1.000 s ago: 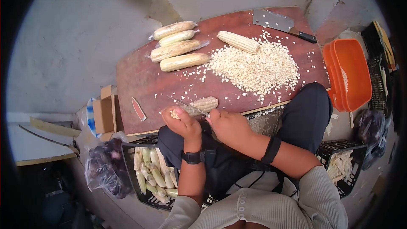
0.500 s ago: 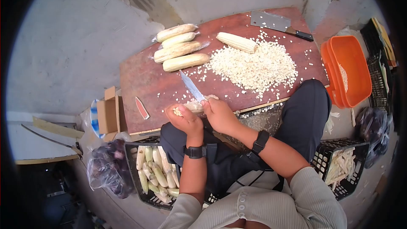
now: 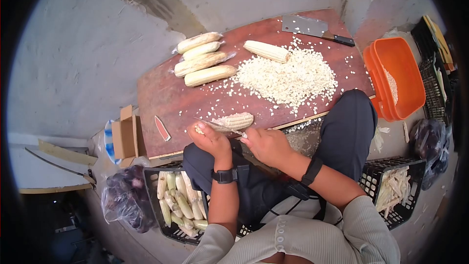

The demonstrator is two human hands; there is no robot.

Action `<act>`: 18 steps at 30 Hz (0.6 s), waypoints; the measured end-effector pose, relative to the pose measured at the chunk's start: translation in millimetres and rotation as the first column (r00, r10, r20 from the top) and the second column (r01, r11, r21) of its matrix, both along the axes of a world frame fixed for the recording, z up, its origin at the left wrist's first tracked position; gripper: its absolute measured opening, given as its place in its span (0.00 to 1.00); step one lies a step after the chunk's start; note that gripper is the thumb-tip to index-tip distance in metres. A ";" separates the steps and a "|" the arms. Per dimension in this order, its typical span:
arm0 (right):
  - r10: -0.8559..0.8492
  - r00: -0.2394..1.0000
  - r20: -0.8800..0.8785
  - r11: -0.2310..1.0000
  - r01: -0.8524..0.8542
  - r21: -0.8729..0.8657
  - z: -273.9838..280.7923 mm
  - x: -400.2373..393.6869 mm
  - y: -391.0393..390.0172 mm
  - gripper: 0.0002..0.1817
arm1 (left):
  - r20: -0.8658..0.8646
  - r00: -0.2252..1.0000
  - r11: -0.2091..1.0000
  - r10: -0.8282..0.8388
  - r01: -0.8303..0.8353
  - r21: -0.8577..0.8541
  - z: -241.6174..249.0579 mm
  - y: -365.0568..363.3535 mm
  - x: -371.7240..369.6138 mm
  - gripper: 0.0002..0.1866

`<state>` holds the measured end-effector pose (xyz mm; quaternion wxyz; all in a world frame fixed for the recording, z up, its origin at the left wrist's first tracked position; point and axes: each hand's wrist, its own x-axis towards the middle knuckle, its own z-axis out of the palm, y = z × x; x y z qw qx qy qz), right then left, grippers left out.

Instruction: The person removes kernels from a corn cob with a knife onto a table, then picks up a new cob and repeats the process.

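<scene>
Cob (image 3: 237, 120) is lying at the near edge of the red table (image 3: 163, 88), and my left hand (image 3: 210, 141) is curling around its left end. My right hand (image 3: 267, 146) is closing around the handle of a knife (image 3: 225, 127), whose blade is crossing the near side of the cob and pointing toward my left hand. Beyond them, loose kernels (image 3: 293, 80) are lying in a wide pile, with a second cob (image 3: 266, 51) resting on its far left edge. Four wrapped cobs (image 3: 199, 63) are lying in a stack-like row left of the pile. A cleaver (image 3: 304, 25) is lying at the far right. An orange tub (image 3: 406, 78) is standing beside the table's right end, holding more kernels.
</scene>
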<state>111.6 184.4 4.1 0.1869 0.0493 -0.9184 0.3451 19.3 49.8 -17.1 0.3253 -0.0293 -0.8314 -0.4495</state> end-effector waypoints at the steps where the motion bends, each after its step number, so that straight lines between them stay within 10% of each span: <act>1: 0.007 1.000 -0.013 1.000 -0.007 0.017 -0.9 -1.0 -1.0 0.15 | 0.003 1.000 1.000 0.009 -0.009 0.012 0.5 -0.4 0.0 0.19; 18: -0.019 0.999 0.036 0.994 0.015 0.107 -1.1 -24.7 -11.9 0.15 | -0.012 1.000 0.998 0.023 -0.023 -0.055 12.2 3.3 -6.3 0.16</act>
